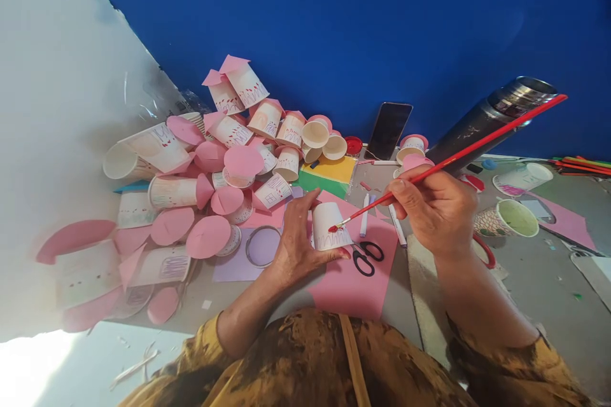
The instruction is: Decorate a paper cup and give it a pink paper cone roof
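Note:
A white paper cup [328, 219] is upside down, tilted a little, with purple zigzag lines near its rim. My left hand [298, 238] is closed around its left side, thumb along the bottom edge. In my right hand [434, 210] is a long red paintbrush [449, 159], held like a pen. Its red-loaded tip meets or nearly meets the cup's side by a red mark; I cannot tell if they touch. Beneath the cup lies pink paper [358, 292], with black-handled scissors [367, 257] just right of the cup.
Decorated cups with pink paper tops [243, 165] are heaped at the left. A phone [389, 130] leans against the blue wall, near a dark flask [472, 124]. At right stand a cup with greenish inside [513, 219] and a tipped white cup [522, 178]. A tape ring [249, 248] lies left.

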A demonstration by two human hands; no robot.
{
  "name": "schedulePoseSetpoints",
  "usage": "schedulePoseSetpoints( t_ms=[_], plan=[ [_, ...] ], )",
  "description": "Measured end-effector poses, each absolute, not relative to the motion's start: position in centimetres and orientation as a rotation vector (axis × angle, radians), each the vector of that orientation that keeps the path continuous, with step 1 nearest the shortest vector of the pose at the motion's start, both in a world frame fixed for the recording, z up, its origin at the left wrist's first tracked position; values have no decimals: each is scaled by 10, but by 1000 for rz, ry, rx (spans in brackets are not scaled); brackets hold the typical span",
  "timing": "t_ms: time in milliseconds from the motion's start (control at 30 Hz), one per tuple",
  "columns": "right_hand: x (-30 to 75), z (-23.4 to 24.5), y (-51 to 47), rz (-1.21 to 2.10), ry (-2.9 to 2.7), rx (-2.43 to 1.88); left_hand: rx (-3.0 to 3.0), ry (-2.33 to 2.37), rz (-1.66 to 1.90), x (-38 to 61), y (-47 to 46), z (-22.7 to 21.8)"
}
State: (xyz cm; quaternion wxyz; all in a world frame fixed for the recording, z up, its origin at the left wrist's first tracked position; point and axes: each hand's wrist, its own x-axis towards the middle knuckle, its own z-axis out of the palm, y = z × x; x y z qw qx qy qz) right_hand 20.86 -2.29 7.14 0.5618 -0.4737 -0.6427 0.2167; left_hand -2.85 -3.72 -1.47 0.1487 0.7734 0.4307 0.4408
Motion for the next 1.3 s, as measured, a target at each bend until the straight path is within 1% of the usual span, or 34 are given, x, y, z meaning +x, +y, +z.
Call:
schedulePoseSetpoints(
  t_ms=[767,1300],
  plan=[
    [206,75,-23,447,-1496,-1096,2237,1203,1305,-28,-38,-13],
    [206,74,-24,520,-1507,-1112,2235,1212,1284,-27,-38,-14]
  ],
)
